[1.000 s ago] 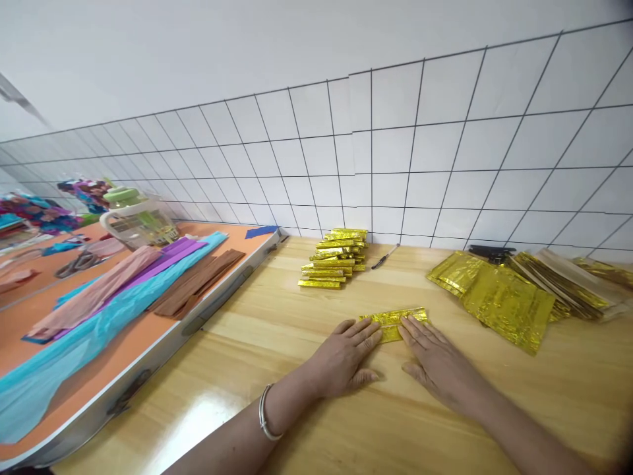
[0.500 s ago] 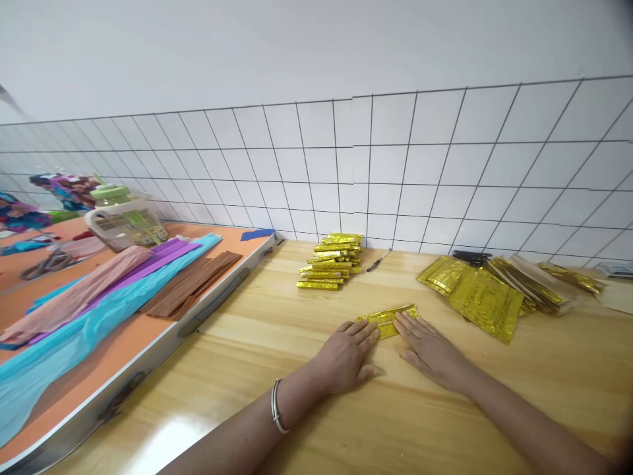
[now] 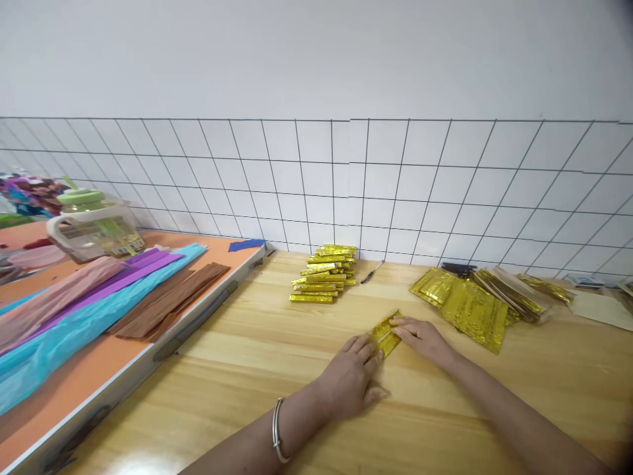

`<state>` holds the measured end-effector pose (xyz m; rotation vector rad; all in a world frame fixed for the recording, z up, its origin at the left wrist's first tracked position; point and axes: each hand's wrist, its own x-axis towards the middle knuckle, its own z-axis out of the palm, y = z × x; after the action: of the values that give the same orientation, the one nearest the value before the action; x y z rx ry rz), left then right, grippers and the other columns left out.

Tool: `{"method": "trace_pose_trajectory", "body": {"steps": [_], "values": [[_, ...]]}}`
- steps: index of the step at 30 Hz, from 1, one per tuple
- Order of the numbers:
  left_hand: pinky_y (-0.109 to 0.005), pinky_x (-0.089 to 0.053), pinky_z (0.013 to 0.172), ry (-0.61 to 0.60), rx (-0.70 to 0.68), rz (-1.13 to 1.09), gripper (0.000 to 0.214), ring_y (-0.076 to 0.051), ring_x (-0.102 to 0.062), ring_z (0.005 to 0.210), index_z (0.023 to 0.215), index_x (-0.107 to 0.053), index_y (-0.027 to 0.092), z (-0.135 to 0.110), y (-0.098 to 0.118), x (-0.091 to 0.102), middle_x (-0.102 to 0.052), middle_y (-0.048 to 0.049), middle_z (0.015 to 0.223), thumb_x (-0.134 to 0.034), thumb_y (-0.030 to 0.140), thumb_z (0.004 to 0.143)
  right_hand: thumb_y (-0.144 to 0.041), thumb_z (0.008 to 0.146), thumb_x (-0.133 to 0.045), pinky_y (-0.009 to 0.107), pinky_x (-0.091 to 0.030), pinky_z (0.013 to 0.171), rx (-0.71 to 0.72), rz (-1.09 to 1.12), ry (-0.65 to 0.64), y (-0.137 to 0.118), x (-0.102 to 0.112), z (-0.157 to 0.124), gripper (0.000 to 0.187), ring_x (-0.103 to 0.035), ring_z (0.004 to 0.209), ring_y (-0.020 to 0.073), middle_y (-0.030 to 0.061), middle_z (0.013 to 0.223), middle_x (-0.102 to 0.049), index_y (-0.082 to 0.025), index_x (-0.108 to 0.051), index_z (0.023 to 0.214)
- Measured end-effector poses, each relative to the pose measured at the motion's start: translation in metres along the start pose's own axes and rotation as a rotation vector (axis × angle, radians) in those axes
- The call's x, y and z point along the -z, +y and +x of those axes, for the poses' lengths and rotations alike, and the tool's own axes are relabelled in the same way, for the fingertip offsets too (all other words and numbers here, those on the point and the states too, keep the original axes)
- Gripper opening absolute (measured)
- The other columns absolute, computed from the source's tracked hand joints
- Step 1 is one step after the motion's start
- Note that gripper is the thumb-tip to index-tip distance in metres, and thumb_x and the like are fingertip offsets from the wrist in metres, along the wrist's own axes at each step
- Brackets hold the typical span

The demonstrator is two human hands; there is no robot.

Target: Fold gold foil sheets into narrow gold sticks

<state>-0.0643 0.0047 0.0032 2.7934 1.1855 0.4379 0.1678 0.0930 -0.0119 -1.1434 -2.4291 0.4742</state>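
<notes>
Gold strip [image 3: 386, 335] well inside table [image 3: 267, 359] edges

Glossy, crinkled gold foil strip [image 3: 385, 335] on smooth, probably varnished wooden table [image 3: 277, 343].

Worn on the head, facing forward and down across a pale wooden tabletop [image 3: 237, 369] toward a white wall [image 3: 316, 59] behind a black wire grid [image 3: 346, 191]. Close over the left hand [image 3: 352, 376] and right hand [image 3: 425, 340], low centre; orange-topped side table [image 3: 89, 390] at left.
</notes>
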Motion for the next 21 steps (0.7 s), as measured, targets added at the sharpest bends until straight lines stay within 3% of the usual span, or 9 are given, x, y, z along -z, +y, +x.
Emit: {"method": "trace_pose_trajectory", "body": {"steps": [3, 7, 13, 21], "values": [[-0.041, -0.021, 0.108, -0.027, -0.022, -0.028, 0.063, -0.028, -0.029, 0.128, 0.130, -0.040, 0.013, -0.001, -0.004, -0.002, -0.042, -0.0143, 0.132, -0.038, 0.055, 0.084, -0.040, 0.090, -0.034, 0.041, -0.037, 0.100, -0.053, -0.047, 0.056, -0.004, -0.017, 0.001, 0.041, -0.049, 0.116, 0.0206, 0.0091, 0.122, -0.057, -0.019, -0.060, 0.115], [-0.040, -0.020, 0.109, -0.065, -0.028, -0.045, 0.065, -0.028, -0.024, 0.131, 0.133, -0.036, 0.011, 0.000, -0.008, -0.001, -0.035, -0.0155, 0.138, -0.034, 0.056, 0.086, -0.037, 0.089, -0.036, 0.046, -0.030, 0.104, -0.021, -0.185, 0.027, -0.007, -0.029, 0.003, 0.047, -0.036, 0.127, 0.0231, 0.0107, 0.136, -0.043, -0.016, -0.044, 0.130], [-0.042, -0.016, 0.110, -0.129, -0.036, -0.060, 0.069, -0.029, -0.014, 0.135, 0.139, -0.024, 0.009, 0.001, -0.012, -0.003, -0.024, -0.0147, 0.145, -0.026, 0.056, 0.088, -0.041, 0.092, -0.027, 0.043, -0.024, 0.108, -0.023, -0.314, -0.074, -0.006, -0.030, 0.006, 0.053, -0.022, 0.133, 0.0221, 0.0106, 0.144, -0.028, -0.013, -0.033, 0.137], [-0.039, -0.013, 0.111, -0.188, -0.013, -0.026, 0.069, -0.027, -0.014, 0.135, 0.139, -0.023, 0.010, 0.000, -0.008, 0.003, -0.020, -0.0134, 0.146, -0.021, 0.057, 0.089, -0.047, 0.092, -0.021, 0.042, -0.019, 0.109, -0.050, -0.407, -0.115, -0.003, -0.027, 0.006, 0.058, -0.017, 0.135, 0.0208, 0.0079, 0.147, -0.021, -0.016, -0.025, 0.141]]}}
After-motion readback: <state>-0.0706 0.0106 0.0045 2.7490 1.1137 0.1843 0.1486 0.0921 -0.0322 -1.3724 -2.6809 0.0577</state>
